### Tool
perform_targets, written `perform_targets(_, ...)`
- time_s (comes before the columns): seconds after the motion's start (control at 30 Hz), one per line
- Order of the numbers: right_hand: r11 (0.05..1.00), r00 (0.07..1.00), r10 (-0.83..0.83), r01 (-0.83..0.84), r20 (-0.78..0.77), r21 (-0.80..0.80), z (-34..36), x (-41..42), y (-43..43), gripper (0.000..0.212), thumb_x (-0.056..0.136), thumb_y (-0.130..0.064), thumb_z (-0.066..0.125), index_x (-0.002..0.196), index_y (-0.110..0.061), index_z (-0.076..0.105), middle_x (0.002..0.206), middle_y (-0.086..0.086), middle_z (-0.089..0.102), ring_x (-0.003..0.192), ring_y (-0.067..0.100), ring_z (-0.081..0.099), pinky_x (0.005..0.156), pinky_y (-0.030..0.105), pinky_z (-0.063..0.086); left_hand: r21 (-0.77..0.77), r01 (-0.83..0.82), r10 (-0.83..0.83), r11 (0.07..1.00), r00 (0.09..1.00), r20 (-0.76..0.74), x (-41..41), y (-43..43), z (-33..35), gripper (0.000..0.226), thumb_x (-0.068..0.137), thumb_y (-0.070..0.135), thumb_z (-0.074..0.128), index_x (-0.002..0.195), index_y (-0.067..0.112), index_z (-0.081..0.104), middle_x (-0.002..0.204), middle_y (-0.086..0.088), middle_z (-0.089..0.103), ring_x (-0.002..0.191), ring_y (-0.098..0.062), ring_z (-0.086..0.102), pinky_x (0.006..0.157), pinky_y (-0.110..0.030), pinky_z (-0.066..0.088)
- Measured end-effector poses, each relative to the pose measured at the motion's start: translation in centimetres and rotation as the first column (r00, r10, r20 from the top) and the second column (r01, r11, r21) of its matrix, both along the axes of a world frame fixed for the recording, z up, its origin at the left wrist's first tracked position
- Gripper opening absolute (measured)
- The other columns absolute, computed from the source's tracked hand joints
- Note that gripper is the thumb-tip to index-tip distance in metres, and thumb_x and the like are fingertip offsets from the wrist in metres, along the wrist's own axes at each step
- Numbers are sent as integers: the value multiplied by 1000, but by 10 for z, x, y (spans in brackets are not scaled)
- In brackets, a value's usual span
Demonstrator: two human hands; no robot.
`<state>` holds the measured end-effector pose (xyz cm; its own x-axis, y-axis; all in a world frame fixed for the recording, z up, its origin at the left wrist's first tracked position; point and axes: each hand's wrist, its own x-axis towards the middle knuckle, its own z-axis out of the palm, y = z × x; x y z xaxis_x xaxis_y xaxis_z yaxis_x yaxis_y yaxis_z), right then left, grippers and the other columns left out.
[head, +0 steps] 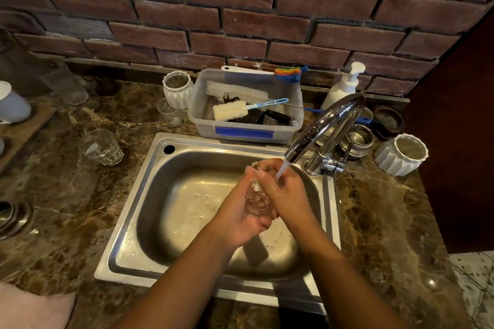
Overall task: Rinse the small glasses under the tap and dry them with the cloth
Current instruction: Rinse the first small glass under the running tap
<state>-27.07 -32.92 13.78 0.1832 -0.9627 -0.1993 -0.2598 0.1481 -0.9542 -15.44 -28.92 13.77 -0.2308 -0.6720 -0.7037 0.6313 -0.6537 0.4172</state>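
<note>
My left hand (238, 218) cups the small glass (258, 201) at frame centre, right hand (287, 192) curled over it; I'd tilt its mouth into the tap stream (282, 168).

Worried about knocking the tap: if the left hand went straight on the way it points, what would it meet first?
Probably the right hand, gripping the same glass; just beyond is the tap spout, though depth is unclear.
</note>
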Motion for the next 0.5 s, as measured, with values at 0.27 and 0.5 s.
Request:
perform_targets(0.27, 994, 990, -34, 20, -136, -106, 2, -9, -9, 34, 91, -39, 67, 72, -12, 62, 65, 2, 66, 57, 15, 64, 58, 37, 53, -70, 157, -147, 985, 981, 130, -5, 9, -1, 66, 98, 66, 42, 117, 11, 72, 104, -21, 75, 77, -28, 69, 67, -32, 46)
perform_targets(0.5, 988, 988, -142, 138, -60, -62, 2, -7, -25, 23, 96, -17, 64, 76, -26, 71, 64, -14, 71, 60, -8, 65, 52, 6, 44, -156, 170, -130, 973, 962, 239, -11, 7, 5, 62, 94, 59, 55, 128, 7, 65, 99, -20, 68, 74, -26, 67, 65, -32, 49)
